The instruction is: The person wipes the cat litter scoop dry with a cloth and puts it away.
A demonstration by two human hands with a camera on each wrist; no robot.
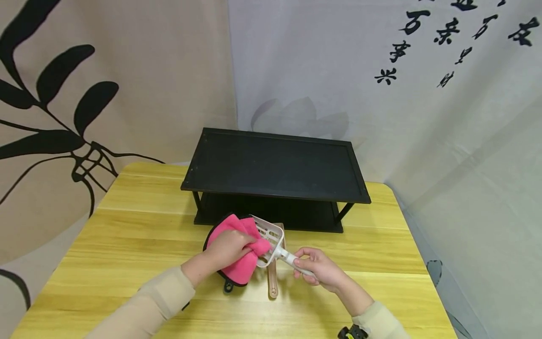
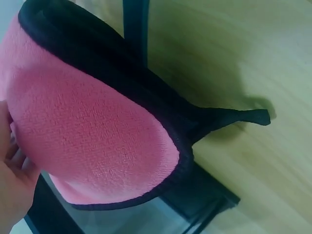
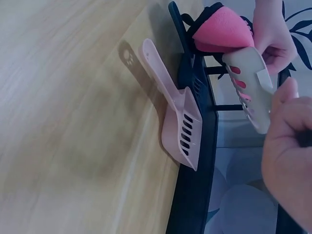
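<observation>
Just below the middle of the head view, find the white slotted scoop (image 1: 277, 252), raised over the table (image 1: 139, 245), basket end toward the upper left and handle sloping to the lower right. See the right hand (image 1: 315, 268) pinching that handle between thumb and curled fingers; keep the pinch firm to stop any twisting under pressure. Just left of there, note the left hand (image 1: 230, 247) bunching the pink cloth (image 1: 239, 273) between thumb and fingers and pressing a fold against the basket, with pink showing through the slots in the right wrist view. Judging by this contact, treat as wiping: work the fold along each slot, then into the corners and rim, turning the handle rather than reaching round with the left. Gather up the loose black-edged part, filling much of the left wrist view, to avoid dragging. Mind especially the pale pink scoop (image 3: 173, 126) near the middle of the right wrist view, and the dark slotted tool (image 3: 187, 73) just to its upper right. Leave room, too, for the black shelf (image 1: 275, 165) across the centre of the head view, keeping strokes short on that side.
</observation>
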